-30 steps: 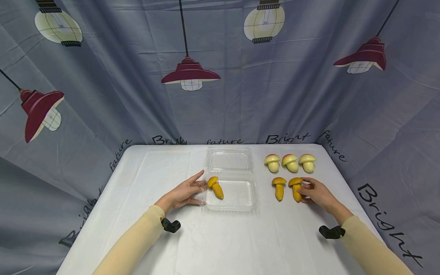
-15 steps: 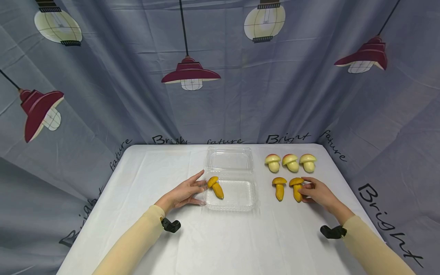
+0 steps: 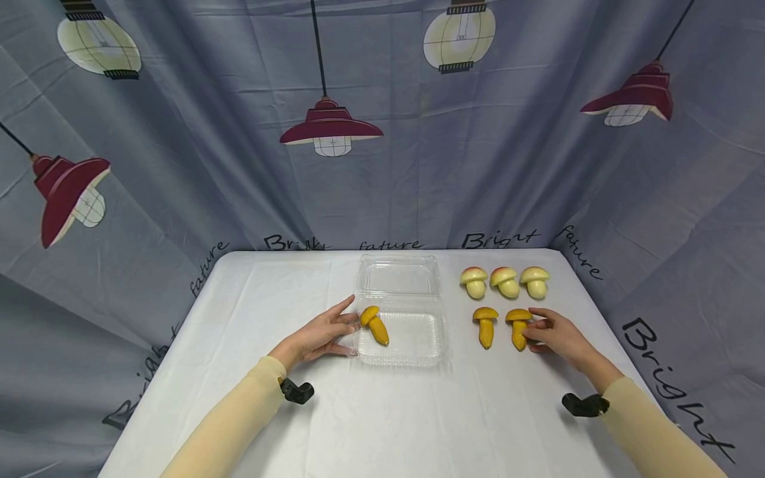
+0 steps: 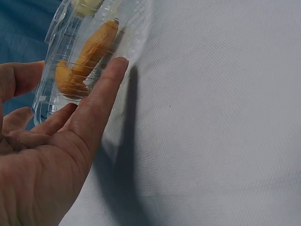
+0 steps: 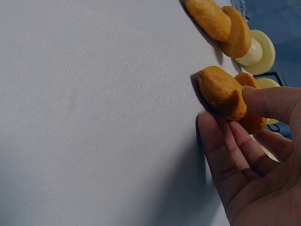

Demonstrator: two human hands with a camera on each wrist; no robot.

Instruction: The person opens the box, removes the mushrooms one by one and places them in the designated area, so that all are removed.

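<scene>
My left hand [image 3: 323, 336] rests at the left side of an open clear plastic clamshell box [image 3: 415, 364], its fingers spread and fairly straight against the wall. One yellow-brown toy mushroom [image 3: 376, 329] lies tilted in the box's left part, also visible through the plastic in the left wrist view. At the right, my right hand [image 3: 558, 337] pinches another yellow-brown mushroom [image 3: 518, 330] by its stem, thumb on top and fingers at the side, as the right wrist view shows [image 5: 218, 89]. The mushroom is at table level, cap pointing away.
A third yellow-brown mushroom [image 3: 486, 330] lies just left of the pinched one. Behind them stand three pale mushrooms in a row, the middle pale mushroom [image 3: 505, 283] leaning. The box's lid [image 3: 399, 275] lies folded back. A patterned grey curtain [image 3: 388, 192] hangs behind the white table [image 3: 394, 425].
My right hand and the mushroom it pinches have shifted slightly to the right, widening the gap to the neighbouring mushroom. The left hand and the box have stayed in place.
</scene>
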